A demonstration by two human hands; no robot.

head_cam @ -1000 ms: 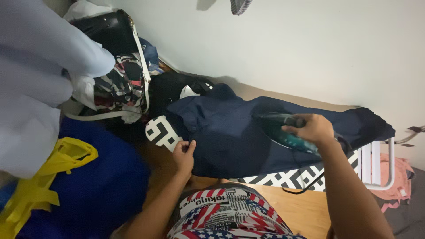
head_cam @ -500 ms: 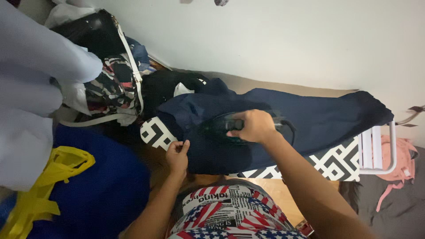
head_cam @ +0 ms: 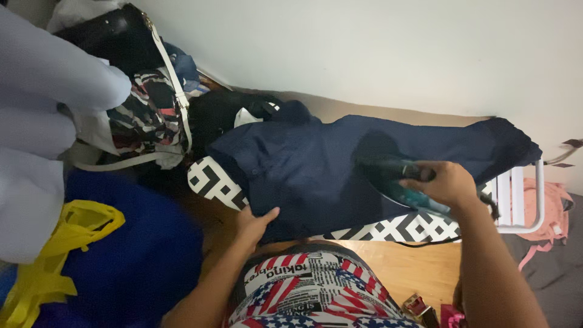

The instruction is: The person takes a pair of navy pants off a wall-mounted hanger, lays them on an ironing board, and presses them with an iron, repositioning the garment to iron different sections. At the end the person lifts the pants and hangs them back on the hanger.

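- Right hand [head_cam: 448,182] closed around handle of dark teal clothes iron [head_cam: 398,180], soleplate down on navy cloth garment [head_cam: 340,170].
- Left hand [head_cam: 255,223], fingers spread flat, pressed garment's near edge on black-and-white patterned ironing board [head_cam: 209,180].

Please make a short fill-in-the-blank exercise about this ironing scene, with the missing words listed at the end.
1. The right hand grips a teal ____ on the garment.
2. The left hand presses the near edge of the ____ blue garment.
3. The garment lies on an ironing board whose cover is black and ____.
4. At the left, a ____ strap lies on blue fabric.

Missing words: iron; navy (dark); white; yellow
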